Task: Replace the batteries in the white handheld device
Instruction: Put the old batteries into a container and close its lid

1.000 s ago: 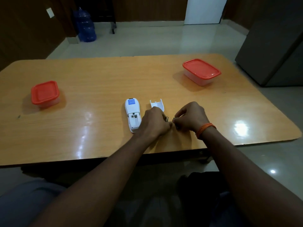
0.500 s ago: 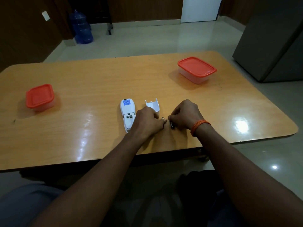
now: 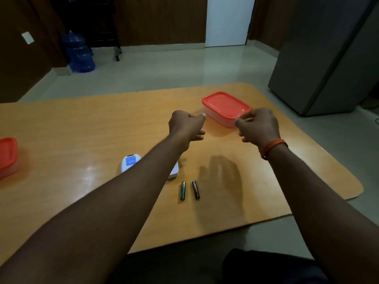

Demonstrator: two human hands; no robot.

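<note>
The white handheld device [image 3: 130,162] lies on the wooden table [image 3: 82,130], mostly hidden under my left forearm. Its white battery cover [image 3: 174,172] peeks out on the right of the arm. Two thin batteries lie side by side near the table's front: a green one [image 3: 183,190] and a dark one [image 3: 195,189]. My left hand [image 3: 187,126] hangs above the table, fingers loosely curled and empty, just left of the red-lidded container [image 3: 226,108]. My right hand [image 3: 257,125] is at the container's near right corner, fingers apart, holding nothing.
A second red-lidded container [image 3: 7,155] stands at the table's left edge. Beyond the table are a blue water jug [image 3: 80,53], a white door [image 3: 227,21] and a grey cabinet [image 3: 328,58] on the right.
Both hands let go of the batteries, which now lie on the table, and moved forward and up toward the far right container. The camera view tilted up.
</note>
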